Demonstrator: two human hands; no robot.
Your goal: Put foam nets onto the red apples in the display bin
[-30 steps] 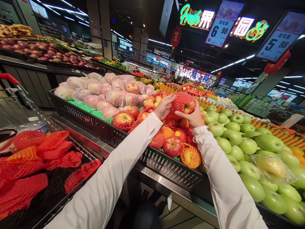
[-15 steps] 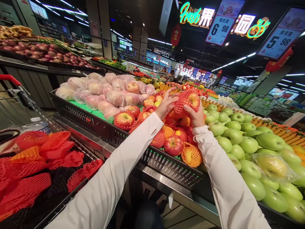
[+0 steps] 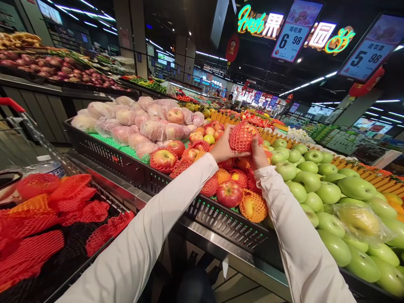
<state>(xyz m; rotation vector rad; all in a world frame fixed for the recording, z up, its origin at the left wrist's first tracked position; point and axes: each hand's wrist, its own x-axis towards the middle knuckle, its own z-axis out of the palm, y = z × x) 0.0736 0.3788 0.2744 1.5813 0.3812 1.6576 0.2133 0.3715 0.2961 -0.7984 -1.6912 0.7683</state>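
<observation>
Between my two hands is a red apple (image 3: 242, 136) in a red foam net, held above the crate of red apples. My left hand (image 3: 222, 145) curls round its left side and underneath. On its right side my right hand (image 3: 258, 152) grips it, thumb up against the net. Below lie more apples, some in red or orange foam nets, such as an orange-netted apple (image 3: 252, 205) and a bare red apple (image 3: 229, 193) at the front of the black crate (image 3: 221, 219).
Green apples (image 3: 328, 191) fill the right side; one fruit there is wrapped in clear film. Film-wrapped pink apples (image 3: 154, 126) lie to the left. A shopping cart (image 3: 126, 219) with red foam nets (image 3: 34, 252) and a bottle (image 3: 50, 166) stands at lower left. Price signs (image 3: 296, 31) hang overhead.
My left hand has moved from spread fingers at the apple's side to cupping it from below. The netted apple has shifted slightly left and is turned, with the net covering more of it.
</observation>
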